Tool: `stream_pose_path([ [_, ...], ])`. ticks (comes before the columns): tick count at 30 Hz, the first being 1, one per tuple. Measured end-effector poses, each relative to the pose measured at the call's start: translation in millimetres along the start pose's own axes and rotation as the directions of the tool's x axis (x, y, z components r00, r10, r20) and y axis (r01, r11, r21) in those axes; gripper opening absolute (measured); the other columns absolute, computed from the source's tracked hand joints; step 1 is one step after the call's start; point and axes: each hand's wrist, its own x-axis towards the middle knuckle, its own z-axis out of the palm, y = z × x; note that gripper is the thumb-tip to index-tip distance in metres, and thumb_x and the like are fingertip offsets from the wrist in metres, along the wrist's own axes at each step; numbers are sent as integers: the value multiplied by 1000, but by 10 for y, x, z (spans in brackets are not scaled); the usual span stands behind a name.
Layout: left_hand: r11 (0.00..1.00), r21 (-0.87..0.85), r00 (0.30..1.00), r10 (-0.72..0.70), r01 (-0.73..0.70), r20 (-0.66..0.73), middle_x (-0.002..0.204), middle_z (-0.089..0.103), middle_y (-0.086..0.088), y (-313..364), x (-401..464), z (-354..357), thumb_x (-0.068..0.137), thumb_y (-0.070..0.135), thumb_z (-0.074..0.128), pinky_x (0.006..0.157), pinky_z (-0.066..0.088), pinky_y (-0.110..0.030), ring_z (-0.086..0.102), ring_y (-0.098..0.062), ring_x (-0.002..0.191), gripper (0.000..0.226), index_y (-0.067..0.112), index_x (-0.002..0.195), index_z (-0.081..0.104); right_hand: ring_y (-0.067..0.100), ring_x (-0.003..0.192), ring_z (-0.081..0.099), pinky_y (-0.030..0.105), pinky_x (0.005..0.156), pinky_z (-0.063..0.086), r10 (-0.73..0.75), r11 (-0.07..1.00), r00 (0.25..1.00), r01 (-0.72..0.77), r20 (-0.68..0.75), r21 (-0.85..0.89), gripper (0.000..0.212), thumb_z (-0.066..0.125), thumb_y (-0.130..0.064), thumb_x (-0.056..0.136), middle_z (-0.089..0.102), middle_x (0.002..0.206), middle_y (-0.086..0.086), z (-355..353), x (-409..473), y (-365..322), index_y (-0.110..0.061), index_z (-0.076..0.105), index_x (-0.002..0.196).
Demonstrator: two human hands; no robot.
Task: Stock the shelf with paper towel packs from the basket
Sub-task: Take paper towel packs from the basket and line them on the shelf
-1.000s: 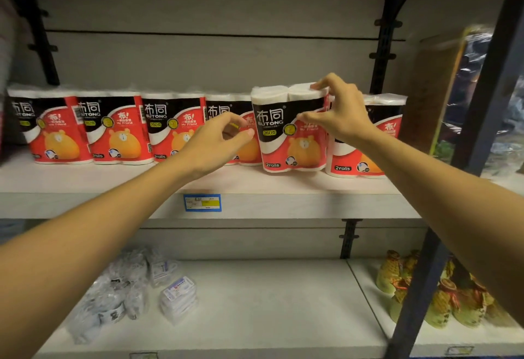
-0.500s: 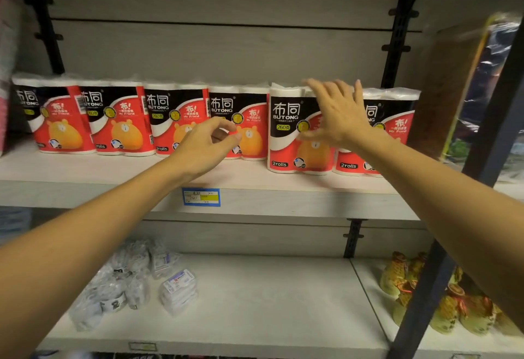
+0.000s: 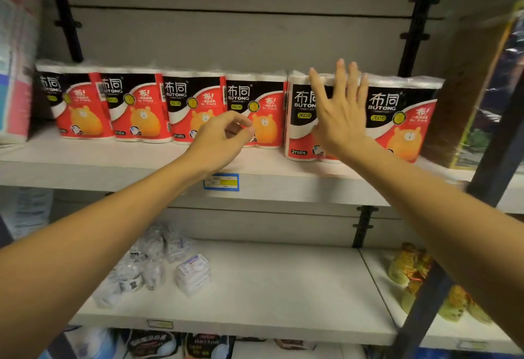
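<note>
Grip on the fifth pack [image 3: 300, 120] now released, right hand [image 3: 340, 115] flat and open against its front, left hand [image 3: 221, 140] empty, loosely curled nearby: pack shelved, needing only a push back into the row.

Clear-wrapped small packs [image 3: 158, 268] and yellow-green bagged goods [image 3: 411, 268] on the lower shelf [image 3: 283, 287]

Packs [image 3: 256, 109] behind both hands are red and black with white bands, orange bears and yellow badges. Below the left hand [image 3: 218, 143], a blue-edged yellow tag [image 3: 221, 182] marks the white shelf [image 3: 85, 166].
</note>
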Motion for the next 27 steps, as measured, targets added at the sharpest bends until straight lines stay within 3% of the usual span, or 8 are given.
stream_pose_path([
  [2,999,26,999,39,-38,-14,93,65,10,-12,-47,-78,95,23,60,74,45,-5,61,-8,91,13,16,105,66,47,131,38,58,111,27,-120,979,969,151,-215,137,63,61,-3,74,44,139,28,-59,-65,-166,-11,43,134],
  [3,995,65,997,78,-77,-17,93,65,9,-27,-84,-126,95,24,60,77,47,-10,61,-11,92,13,16,104,65,44,112,54,55,95,43,-191,939,907,280,-376,198,44,60,-2,76,59,120,25,-100,-99,-243,-6,53,119],
  [5,949,236,977,213,-209,6,95,65,8,-94,-191,-234,95,28,58,81,51,-27,60,-16,94,13,19,103,63,35,77,59,47,64,47,-322,820,749,526,-579,226,16,59,2,79,64,89,19,-190,-200,-402,0,61,95],
  [7,860,401,943,333,-315,24,95,64,7,-188,-347,-338,94,29,59,74,46,-32,58,-14,90,15,17,102,63,32,65,55,43,53,42,-404,752,686,626,-605,207,7,59,1,82,62,78,16,-278,-326,-597,1,64,86],
  [10,761,520,900,434,-389,38,91,67,2,-375,-615,-522,92,27,61,66,39,-27,58,-16,79,14,14,97,64,26,55,55,38,44,43,-345,746,770,572,-537,341,11,58,-9,85,61,66,8,-336,-576,-952,-2,66,83],
  [12,752,530,901,430,-391,54,84,66,3,-548,-795,-669,92,27,61,62,40,-26,57,-17,71,13,14,93,63,22,45,53,34,37,42,-269,742,836,496,-478,450,14,57,-16,85,57,53,2,-355,-758,-1222,-4,65,82],
  [19,829,484,948,319,-279,0,68,59,6,-1402,-1616,-1289,92,31,55,51,42,-26,50,-14,58,21,12,88,64,21,39,49,27,37,39,-137,731,926,334,-352,594,11,59,-14,80,53,45,-1,-253,-1509,-2319,-5,65,78],
  [27,924,373,991,37,-82,126,56,57,4,-2899,-3223,-1333,90,31,52,46,49,-34,51,-19,47,26,10,82,64,24,37,49,27,36,40,-210,699,978,155,-6,699,6,56,-16,84,53,45,-2,387,-3159,-3348,-12,57,88],
])
